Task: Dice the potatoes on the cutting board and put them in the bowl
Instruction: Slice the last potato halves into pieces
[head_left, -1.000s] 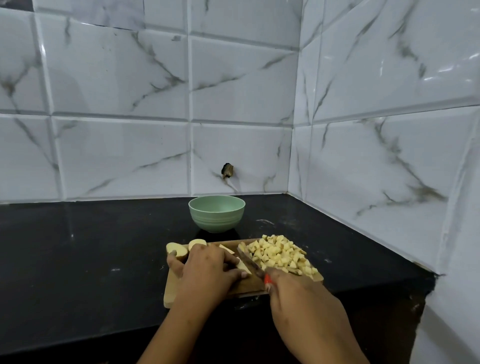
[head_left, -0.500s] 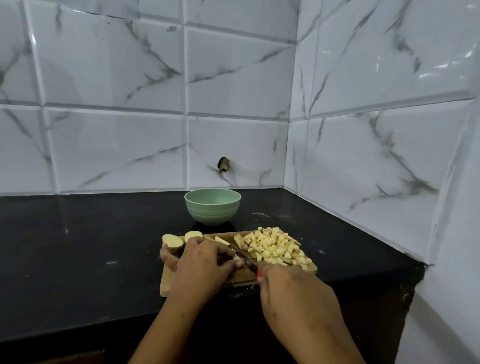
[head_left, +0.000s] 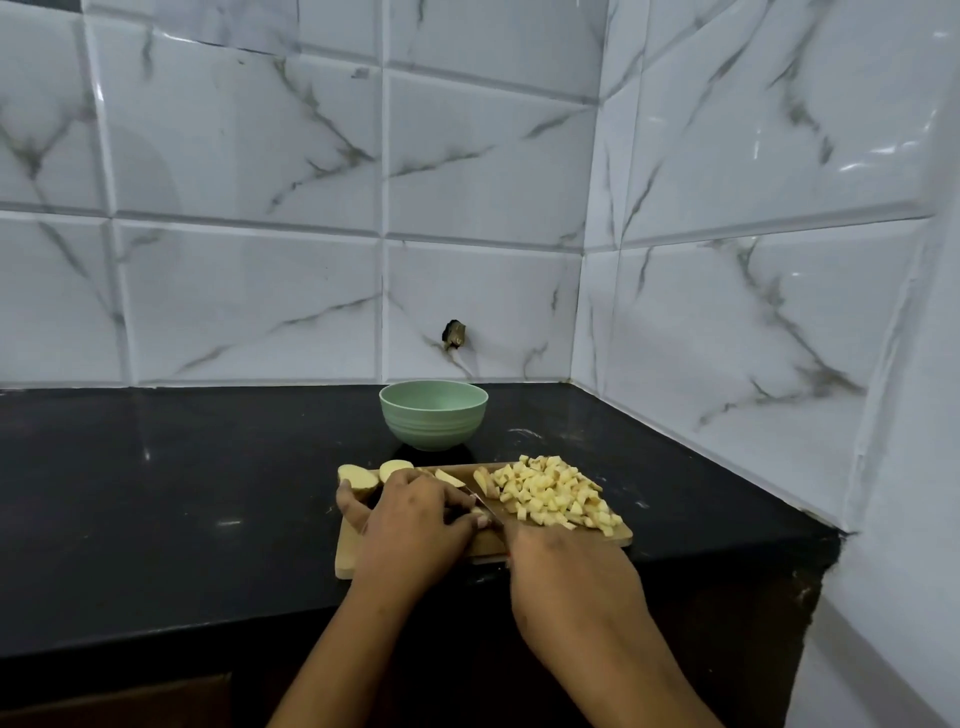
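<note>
On the black polished stone desk (head_left: 156, 493), the two pale, unpeeled potato halves (head_left: 358, 479) at the far left corner of the rectangular wooden cutting board (head_left: 347, 561) lie exactly where they lay a second ago, untouched. Beside them the left hand (head_left: 410, 525) has stayed curled over the piece being cut, its grip pressed down on a potato slice that is mostly hidden beneath the knuckles; a thin wedge shows just past the fingers. The steel knife blade (head_left: 485, 506) has shifted only slightly against those fingertips, so the same piece seems to be under the cut, one stroke further along. The right hand (head_left: 566, 582) has its grip closed round the knife handle, of which only a speck of red shows. To the right, the heap of small yellow potato cubes (head_left: 553, 493) looks no larger than before.

I judge the dicing well advanced but unfinished: the halves await the blade, and the ribbed pale green bowl (head_left: 434, 415), standing just behind the board, holds nothing visible.

White marble-patterned wall tiles (head_left: 249, 182) enclose the corner, with a small dark hole (head_left: 453, 333) above the bowl.
</note>
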